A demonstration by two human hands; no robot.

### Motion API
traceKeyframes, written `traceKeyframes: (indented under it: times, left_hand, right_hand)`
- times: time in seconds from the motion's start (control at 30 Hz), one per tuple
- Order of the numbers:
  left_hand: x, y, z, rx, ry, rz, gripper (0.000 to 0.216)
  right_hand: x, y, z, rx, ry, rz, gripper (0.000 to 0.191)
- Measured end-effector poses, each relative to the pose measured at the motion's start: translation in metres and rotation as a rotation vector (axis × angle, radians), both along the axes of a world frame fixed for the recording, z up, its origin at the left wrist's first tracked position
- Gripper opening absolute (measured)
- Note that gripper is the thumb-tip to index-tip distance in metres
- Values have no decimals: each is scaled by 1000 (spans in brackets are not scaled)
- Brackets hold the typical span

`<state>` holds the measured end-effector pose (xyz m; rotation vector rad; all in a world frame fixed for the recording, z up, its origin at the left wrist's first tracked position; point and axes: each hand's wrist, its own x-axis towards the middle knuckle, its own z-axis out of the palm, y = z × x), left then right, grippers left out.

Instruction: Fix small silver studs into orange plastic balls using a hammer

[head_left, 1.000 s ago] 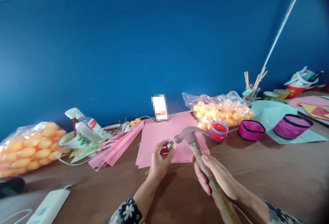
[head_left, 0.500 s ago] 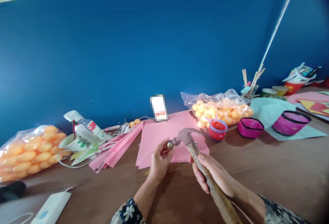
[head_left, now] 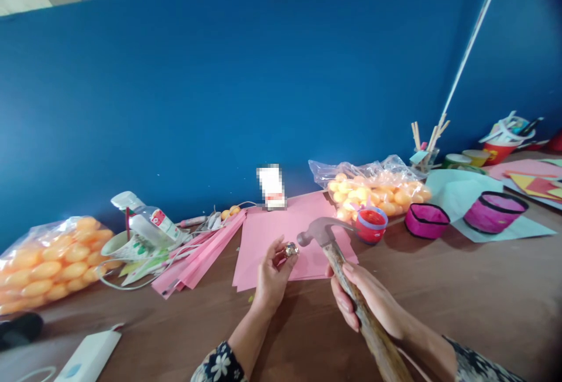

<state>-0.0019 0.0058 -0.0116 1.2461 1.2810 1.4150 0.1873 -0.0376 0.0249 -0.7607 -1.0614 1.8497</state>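
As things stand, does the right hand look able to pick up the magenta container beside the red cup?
Probably not: the right hand holds the hammer by its wooden handle. Otherwise the way looks open, with nothing seen standing between that hand and the magenta container.

Fairly bright; gleams softly on the wall (head_left: pixel 246 89) at far left, glints off the ball (head_left: pixel 291 250), shadows the table (head_left: pixel 474 294) softly, darkens toward upper right, pixelates mid-picture.
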Motion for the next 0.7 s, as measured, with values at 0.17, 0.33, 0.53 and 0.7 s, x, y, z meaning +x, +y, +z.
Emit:
traceKeyframes:
  times: [0.17,0.33,0.53,0.7]
  left_hand:
    - [2,-2,2,-31,-13,-74,43]
    - [1,-2,1,-6,-20,-64,41]
    - [2,-1,-1,11,-31,-107,41]
    - [2,-1,-1,20,-71,-89,43]
  right_hand:
    - [-2,1,-1,-30,-20,41,34]
    - [-1,0,0,-13,24,-1,33]
    - [-3,-1,0,-33,8,16,34]
    - [-3,-1,0,-29,12,11,35]
